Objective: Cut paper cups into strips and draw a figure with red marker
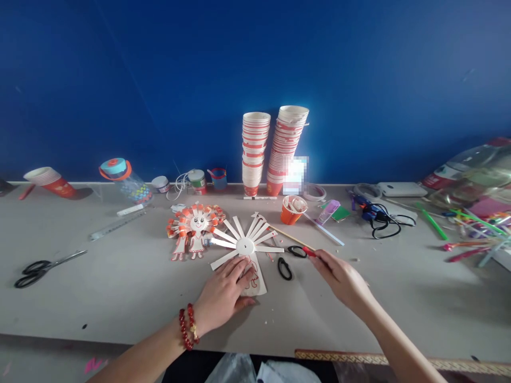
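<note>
My left hand lies across a white paper cutout, its fingers stretched out over the lower part. This cutout has a round centre, strips fanning outward and a figure drawn in red outline below. My right hand is closed on a small red piece, right of the cutout. A thin pale stick runs in line with that piece; whether they are one thing I cannot tell. Black-handled scissors lie between the cutout and my right hand. Finished-looking paper dolls with orange-tipped curled strips lie to the left.
Two tall stacks of paper cups stand against the blue wall. An orange cup of scraps stands before them. More scissors and a clear ruler lie left. A glue gun with its cord and several pipe cleaners lie right.
</note>
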### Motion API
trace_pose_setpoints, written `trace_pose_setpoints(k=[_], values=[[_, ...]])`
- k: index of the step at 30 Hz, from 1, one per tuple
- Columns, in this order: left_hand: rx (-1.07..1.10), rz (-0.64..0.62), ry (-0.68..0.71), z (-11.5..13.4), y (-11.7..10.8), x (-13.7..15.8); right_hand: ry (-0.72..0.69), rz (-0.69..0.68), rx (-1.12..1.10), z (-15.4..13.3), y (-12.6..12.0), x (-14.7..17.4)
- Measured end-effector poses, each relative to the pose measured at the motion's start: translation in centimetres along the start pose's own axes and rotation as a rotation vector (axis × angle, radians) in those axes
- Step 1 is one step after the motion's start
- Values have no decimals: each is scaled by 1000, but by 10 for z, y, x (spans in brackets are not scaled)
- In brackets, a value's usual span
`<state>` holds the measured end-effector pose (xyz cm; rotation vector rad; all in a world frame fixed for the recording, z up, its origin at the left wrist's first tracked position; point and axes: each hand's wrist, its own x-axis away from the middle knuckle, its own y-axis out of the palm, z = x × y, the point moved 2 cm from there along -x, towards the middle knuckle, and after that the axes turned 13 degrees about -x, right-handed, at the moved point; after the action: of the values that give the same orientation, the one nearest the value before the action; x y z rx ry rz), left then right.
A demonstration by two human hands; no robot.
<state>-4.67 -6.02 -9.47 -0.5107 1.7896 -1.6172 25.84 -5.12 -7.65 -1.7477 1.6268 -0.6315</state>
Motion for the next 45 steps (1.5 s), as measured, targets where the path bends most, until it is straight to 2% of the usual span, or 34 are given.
trace_pose_setpoints(k=[3,8,15,21,25,28,32,35,38,42,45], values=[[-11,18,5,1,1,1,-80,-85,-95,-23,12,0],[10,30,16,2,1,1,-159,-185,-108,-49,26,-3],[43,11,10,0,-5,-2,-181,-208,-131,-50,33,0],[36,123,-57,3,-27,-12,-195,-263,-113,-62,37,8],[-130,102,185,19,-34,-24,-176,-407,-208,-84,43,10],[-220,89,279,24,-30,-32,-193,-475,-186,-95,47,13],[-175,76,369,26,-31,-32,-249,-450,46,-94,53,26],[-75,2,412,29,-34,-28,-358,-418,183,-91,54,39],[23,-64,414,34,-35,-27,-475,-377,219,-92,51,48],[194,-132,395,42,-35,-31,-556,-342,256,-99,48,53],[321,-175,396,41,-45,-26,-632,-322,282,-95,41,53]])
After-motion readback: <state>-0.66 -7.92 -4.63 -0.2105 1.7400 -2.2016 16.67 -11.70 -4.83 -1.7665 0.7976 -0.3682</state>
